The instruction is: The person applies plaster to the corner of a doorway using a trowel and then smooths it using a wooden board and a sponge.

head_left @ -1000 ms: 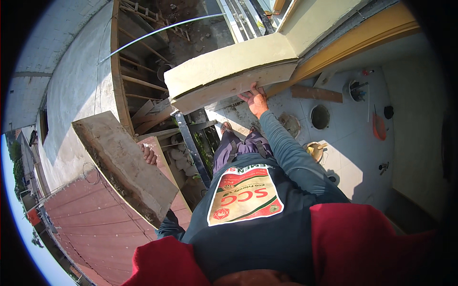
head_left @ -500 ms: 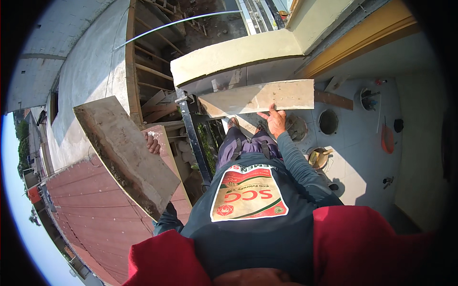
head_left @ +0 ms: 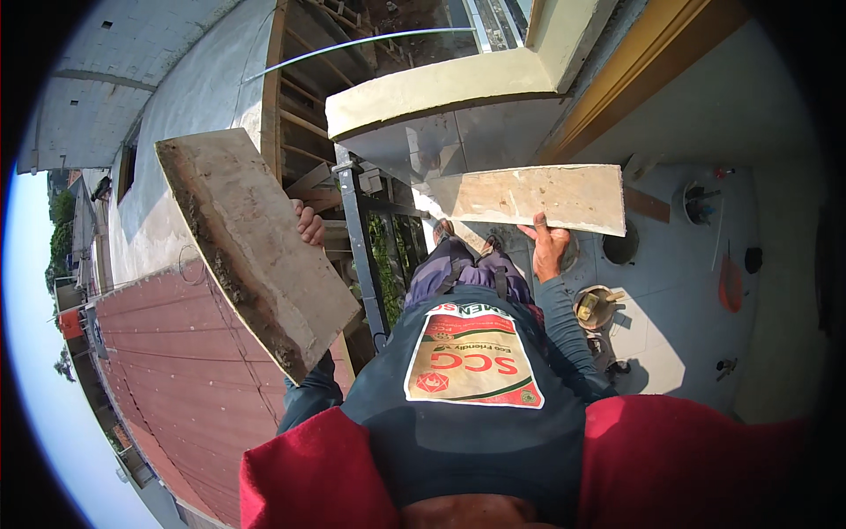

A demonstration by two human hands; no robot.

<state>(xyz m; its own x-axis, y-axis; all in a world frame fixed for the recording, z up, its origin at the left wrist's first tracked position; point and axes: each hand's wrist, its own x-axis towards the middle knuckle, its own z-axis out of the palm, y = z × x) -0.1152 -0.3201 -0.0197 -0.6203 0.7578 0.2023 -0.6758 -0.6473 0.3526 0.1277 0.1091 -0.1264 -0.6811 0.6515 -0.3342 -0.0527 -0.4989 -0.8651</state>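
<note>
My left hand [head_left: 308, 222] is closed on the far right edge of a long mortar-smeared board [head_left: 264, 242], which slants across the left side. Fingers show over that edge; the thumb is hidden behind it. A thick band of dried mortar runs along the board's left side. To the right, my right hand [head_left: 548, 250] grips the near edge of a second, narrower light-brown board [head_left: 533, 194], held nearly level across the view. Its surface has pale stains. The two boards are apart.
Beyond the right board is a cream ledge [head_left: 441, 85] with grey tiles below. A black metal railing [head_left: 357, 234] stands between the boards, beside a drop. On the right, buckets [head_left: 619, 249], a pan with a tool [head_left: 595, 307] and an orange item [head_left: 730, 284] stand on the tiled floor.
The right board has shifted to the right with my right hand, whose grip is now closer around its near edge. My left hand still holds its board; the whole view has turned slightly.
</note>
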